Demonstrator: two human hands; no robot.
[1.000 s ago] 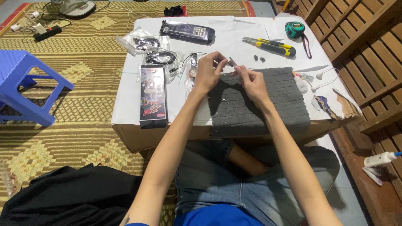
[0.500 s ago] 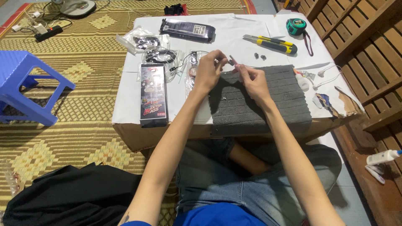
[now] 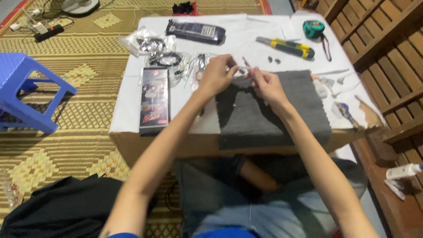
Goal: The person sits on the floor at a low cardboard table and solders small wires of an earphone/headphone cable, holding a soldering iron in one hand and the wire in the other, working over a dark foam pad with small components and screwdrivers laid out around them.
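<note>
My left hand (image 3: 217, 74) and my right hand (image 3: 265, 83) meet over the far edge of a grey fabric mat (image 3: 273, 110) on a low white-covered table (image 3: 128, 110). Both pinch a small thin object (image 3: 245, 65) between the fingertips; it is too small to tell what it is. A long dark box (image 3: 155, 100) lies left of the mat. Clear plastic bags with dark cables (image 3: 165, 59) sit beyond my left hand.
A yellow and black utility knife (image 3: 286, 47), a green tape measure (image 3: 313, 28) and a dark flat package (image 3: 196, 31) lie at the table's far side. A blue plastic stool (image 3: 26, 88) stands at the left on a woven mat. Wooden slats run along the right.
Both hands stay together over the mat's far edge, with only small finger movements on the tiny object.
</note>
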